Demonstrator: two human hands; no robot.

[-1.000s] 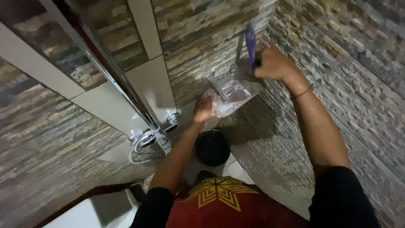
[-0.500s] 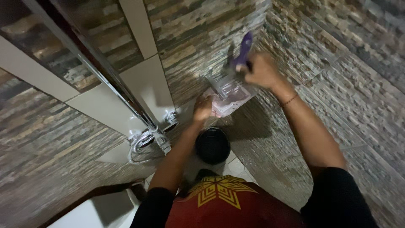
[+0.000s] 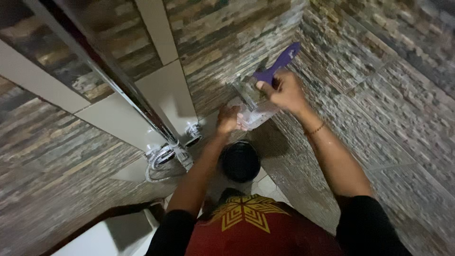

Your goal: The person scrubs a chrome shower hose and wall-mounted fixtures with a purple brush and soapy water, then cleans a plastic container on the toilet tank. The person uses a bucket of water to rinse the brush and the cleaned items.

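— Looking down at the corner of the stone-tiled wall (image 3: 379,95), what has the right hand (image 3: 284,90) got?

— Its fingers are clamped together round the handle of a purple brush (image 3: 279,64), which slants up and to the right against the wall.

— And the left hand (image 3: 228,118)?

— Lower down, with its fingers curled against the near edge of a clear glass corner shelf (image 3: 253,106). The shelf sits in the angle where the two tiled walls meet, just under the right hand.

— Does the brush touch the shelf?

— Its handle end is just above it; I cannot tell whether they meet.

— What lies below?

— A black round bucket (image 3: 240,161) on the floor, right under the shelf. To the left, chrome shower valves (image 3: 173,151) and a hose are on the pale tile band (image 3: 166,99).
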